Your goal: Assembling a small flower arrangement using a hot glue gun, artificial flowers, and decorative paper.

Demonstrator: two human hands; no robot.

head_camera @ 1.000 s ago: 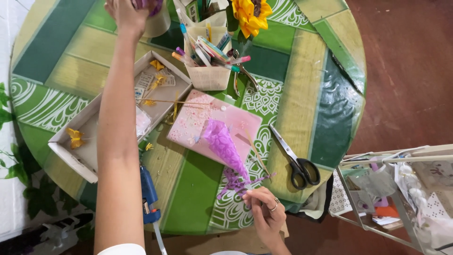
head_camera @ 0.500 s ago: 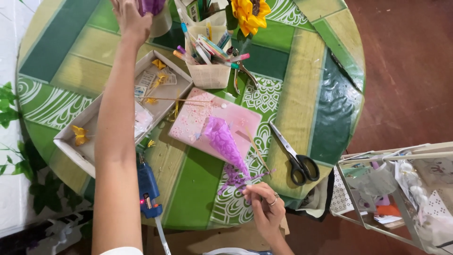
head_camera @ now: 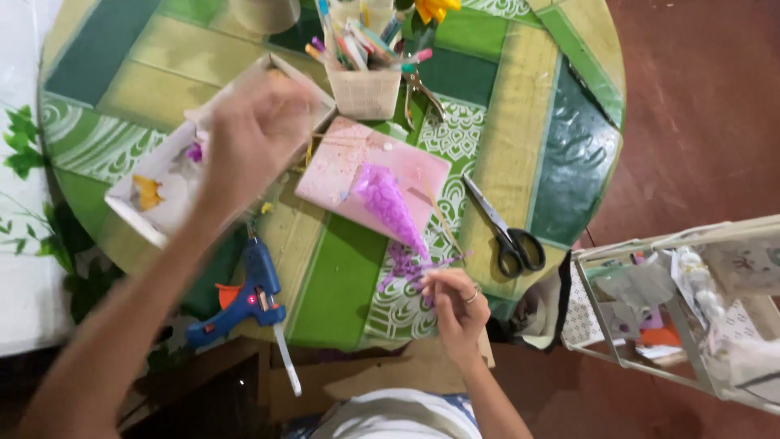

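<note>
Head view only. Right hand (head_camera: 457, 307) with fingers pinched shut on purple cone (head_camera: 392, 210) stem, just below pink board (head_camera: 370, 172), steadying it on bench (head_camera: 520, 122). Left hand (head_camera: 253, 136) blurred over white tray (head_camera: 154, 203) left of board; fingers' state unreadable. Blue glue gun (head_camera: 244, 299) below-left, scissors (head_camera: 502, 226) right.
</note>
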